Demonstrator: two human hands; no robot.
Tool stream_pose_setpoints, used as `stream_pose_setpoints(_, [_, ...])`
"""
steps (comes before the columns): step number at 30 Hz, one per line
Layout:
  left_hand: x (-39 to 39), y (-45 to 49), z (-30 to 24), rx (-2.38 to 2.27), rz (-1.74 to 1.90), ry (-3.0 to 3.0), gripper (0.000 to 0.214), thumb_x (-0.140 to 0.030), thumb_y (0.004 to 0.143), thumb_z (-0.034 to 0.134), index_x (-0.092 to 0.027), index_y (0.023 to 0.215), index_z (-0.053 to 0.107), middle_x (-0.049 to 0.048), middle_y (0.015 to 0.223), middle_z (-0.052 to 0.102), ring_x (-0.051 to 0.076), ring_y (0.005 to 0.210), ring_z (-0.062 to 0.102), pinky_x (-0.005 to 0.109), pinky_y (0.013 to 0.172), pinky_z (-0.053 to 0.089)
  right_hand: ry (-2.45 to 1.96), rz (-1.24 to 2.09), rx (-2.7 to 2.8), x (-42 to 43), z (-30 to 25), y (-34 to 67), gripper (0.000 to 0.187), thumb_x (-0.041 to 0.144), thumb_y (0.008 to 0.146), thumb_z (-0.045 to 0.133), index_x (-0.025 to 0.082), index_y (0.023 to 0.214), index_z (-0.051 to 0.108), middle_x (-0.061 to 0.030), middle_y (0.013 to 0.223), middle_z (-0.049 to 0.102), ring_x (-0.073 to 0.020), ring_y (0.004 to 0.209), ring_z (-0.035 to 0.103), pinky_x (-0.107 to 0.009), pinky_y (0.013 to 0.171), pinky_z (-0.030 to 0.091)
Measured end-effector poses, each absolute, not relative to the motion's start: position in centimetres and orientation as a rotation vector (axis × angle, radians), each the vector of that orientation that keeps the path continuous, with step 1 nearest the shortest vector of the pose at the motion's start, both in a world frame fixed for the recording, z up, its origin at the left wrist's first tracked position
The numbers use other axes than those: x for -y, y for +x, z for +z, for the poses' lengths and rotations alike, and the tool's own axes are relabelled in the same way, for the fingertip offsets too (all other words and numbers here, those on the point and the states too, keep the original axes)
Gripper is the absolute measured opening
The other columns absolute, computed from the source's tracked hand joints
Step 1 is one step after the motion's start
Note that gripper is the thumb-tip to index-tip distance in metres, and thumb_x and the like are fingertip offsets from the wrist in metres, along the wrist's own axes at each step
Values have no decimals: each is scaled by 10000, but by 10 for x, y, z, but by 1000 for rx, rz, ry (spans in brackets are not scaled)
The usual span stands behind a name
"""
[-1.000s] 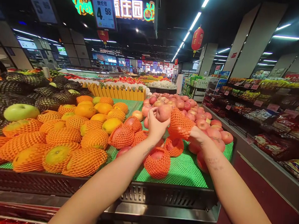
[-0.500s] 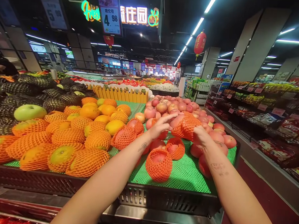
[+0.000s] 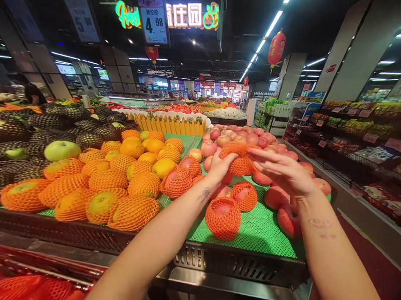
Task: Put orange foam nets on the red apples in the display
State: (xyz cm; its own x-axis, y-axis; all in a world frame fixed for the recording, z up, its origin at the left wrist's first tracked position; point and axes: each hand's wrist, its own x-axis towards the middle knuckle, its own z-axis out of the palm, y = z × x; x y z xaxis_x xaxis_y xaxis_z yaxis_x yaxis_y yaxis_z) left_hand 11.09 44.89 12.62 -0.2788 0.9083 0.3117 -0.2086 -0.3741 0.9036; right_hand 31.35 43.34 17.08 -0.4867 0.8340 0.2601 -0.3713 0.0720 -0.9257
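Observation:
My left hand [image 3: 221,165] grips an apple wrapped in an orange foam net [image 3: 241,162] from its left side, above the green mat [image 3: 260,230]. My right hand [image 3: 285,173] lies beside it on the right, fingers stretched out flat against the net's top. Beneath them stand three netted apples, the nearest one [image 3: 222,217] close to the front edge of the stand. A heap of bare pink-red apples [image 3: 242,138] fills the back and right of the stand.
Netted oranges [image 3: 110,180] and one green apple [image 3: 62,150] lie to the left, with dark-netted fruit [image 3: 28,126] beyond. A black crate rim [image 3: 241,263] fronts the stand. Loose orange nets [image 3: 18,286] sit at the bottom left. Snack shelves [image 3: 373,147] line the aisle on the right.
The bare apple held by my left hand has gone into the net that my right hand held. My right hand's fingers have opened over the net; the view shifted slightly left.

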Motion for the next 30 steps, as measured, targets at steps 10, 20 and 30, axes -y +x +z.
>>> stream_pose_setpoints(10, [-435,120,137,-709,1768,885,527,-418,478,873,-186,891,641,28,890,716,229,933,689,311,798,571,-651,1633,1137,-458,136,272,119,190,805,805,197,882,716,-27,887,765,-127,734,729,-190,631,616])
stream_pose_setpoints(20, [-440,116,134,-575,1898,743,486,-563,640,721,-218,963,609,75,1179,722,276,1265,610,372,976,576,-563,1749,1073,-451,131,259,98,181,808,760,188,856,675,-19,874,750,-158,764,711,-238,609,590])
stream_pose_setpoints(30, [-447,120,121,-679,1815,1019,470,-573,686,717,-191,950,639,89,1050,743,314,1156,654,448,1054,506,-578,1981,1033,-443,144,271,281,402,1058,462,208,1134,651,-79,1043,762,-210,841,753,-390,736,665])
